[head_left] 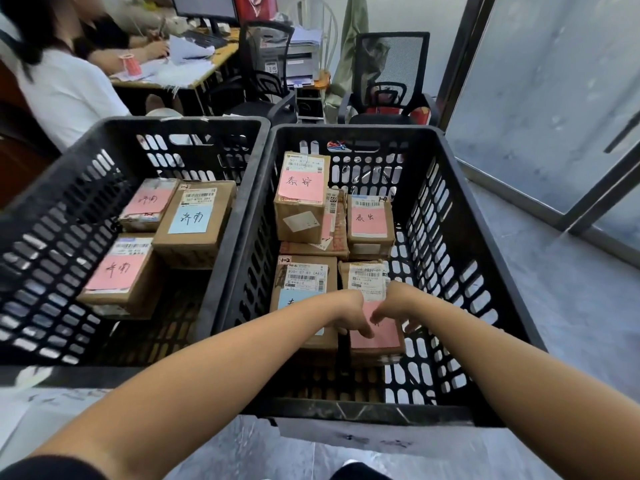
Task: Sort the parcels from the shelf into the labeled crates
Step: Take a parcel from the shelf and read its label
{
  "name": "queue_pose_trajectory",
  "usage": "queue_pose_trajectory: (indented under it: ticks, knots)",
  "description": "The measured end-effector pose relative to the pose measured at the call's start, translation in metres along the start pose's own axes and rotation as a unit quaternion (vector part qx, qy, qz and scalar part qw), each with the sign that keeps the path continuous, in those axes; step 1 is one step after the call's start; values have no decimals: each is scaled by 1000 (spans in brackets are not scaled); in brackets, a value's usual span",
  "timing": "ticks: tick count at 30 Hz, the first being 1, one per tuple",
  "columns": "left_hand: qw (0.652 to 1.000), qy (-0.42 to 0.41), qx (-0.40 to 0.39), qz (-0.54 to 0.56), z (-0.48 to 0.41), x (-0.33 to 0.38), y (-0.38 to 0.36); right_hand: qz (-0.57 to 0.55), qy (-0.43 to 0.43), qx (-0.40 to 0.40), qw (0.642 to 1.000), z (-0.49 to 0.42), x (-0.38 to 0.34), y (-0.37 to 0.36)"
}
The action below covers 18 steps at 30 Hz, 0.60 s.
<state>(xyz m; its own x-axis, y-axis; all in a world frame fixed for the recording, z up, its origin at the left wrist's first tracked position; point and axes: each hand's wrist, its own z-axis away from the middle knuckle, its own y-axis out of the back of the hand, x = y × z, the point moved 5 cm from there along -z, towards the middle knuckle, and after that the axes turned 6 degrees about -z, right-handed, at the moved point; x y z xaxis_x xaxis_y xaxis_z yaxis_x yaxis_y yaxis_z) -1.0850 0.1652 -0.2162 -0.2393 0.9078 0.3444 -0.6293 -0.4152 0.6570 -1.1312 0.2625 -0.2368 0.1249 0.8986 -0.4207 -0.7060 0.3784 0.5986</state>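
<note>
Two black slotted crates stand side by side. Both my hands reach into the right crate [485, 271] and hold a brown parcel with a pink label [384, 336] at its front right. My left hand [349, 315] grips the parcel's left side, fingers over the pink label. My right hand [398, 306] grips its right side, fingers curled over the right edge. Beside it lies a parcel with a blue label [304, 278]. Behind are a tall pink-labelled parcel [301, 199] and a smaller one [370, 220]. The left crate [138, 123] holds three labelled parcels [197, 220].
A white paper label [363, 438] hangs on the right crate's front. A person in white [69, 91] sits at a desk [194, 74] at the back left. Two black office chairs [391, 81] stand behind the crates. A glass door [554, 98] is at the right.
</note>
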Motion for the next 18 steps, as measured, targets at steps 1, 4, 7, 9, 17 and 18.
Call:
queue_pose_trajectory:
  ticks: [1, 4, 7, 9, 17, 18]
  knots:
    - [1000, 3, 0, -4, 1, 1, 0, 2, 7, 3, 1000, 2, -2, 1]
    - [998, -4, 38, -43, 3, 3, 6, -18, 37, 2, 999, 4, -4, 0]
    - [992, -12, 86, -90, 3, 5, 13, -44, 56, 2, 997, 9, -6, -1]
    - [986, -15, 109, -125, 3, 5, 17, -58, 64, -8, 996, 11, -7, -2]
    - [967, 9, 28, -252, -8, -8, -1, -39, 74, -24, 996, 17, -8, 1]
    - [966, 8, 28, -256, -8, -8, 0, -29, 74, -29, 996, 17, -9, 1]
